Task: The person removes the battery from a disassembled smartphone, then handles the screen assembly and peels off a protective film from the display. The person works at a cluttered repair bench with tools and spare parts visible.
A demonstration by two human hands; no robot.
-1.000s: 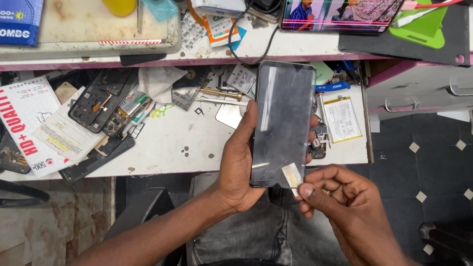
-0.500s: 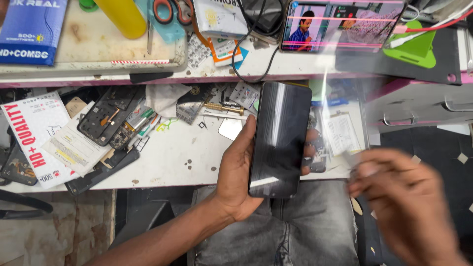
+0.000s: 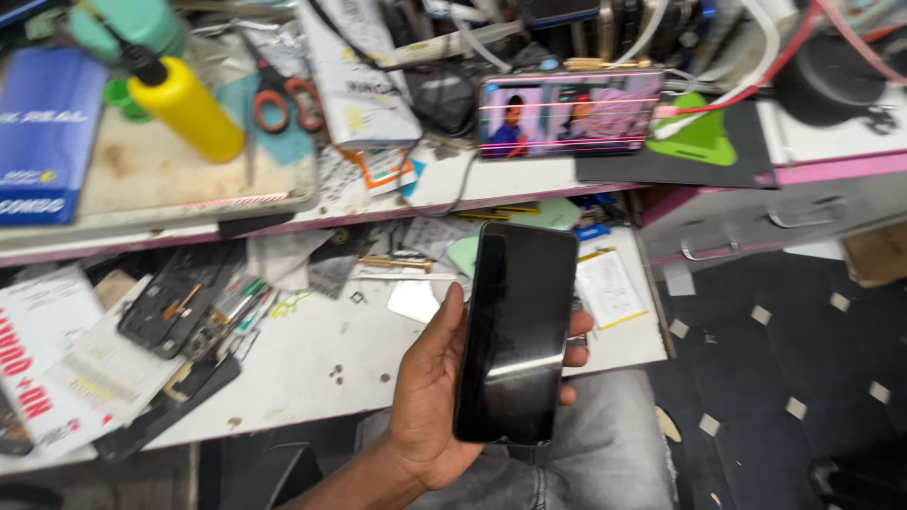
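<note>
My left hand point(image 3: 430, 397) grips a black smartphone point(image 3: 518, 332) upright over my lap, thumb along its left edge and fingertips curled around its right edge. The phone's dark glass face points at me and shows only reflections. My right hand is out of the picture. The phone hovers in front of the white workbench point(image 3: 312, 364).
The bench carries an opened phone frame point(image 3: 175, 302), small tools, papers and a battery point(image 3: 609, 288). On the upper shelf sit a yellow bottle point(image 3: 184, 109), red-handled scissors point(image 3: 283, 99), a blue box point(image 3: 42, 132) and a lit phone point(image 3: 567, 113) playing video. Dark tiled floor lies to the right.
My right hand, which pinched a small tab at the phone's lower edge, swept away to the right and left the view. The film over the screen is gone. The camera tilted up.
</note>
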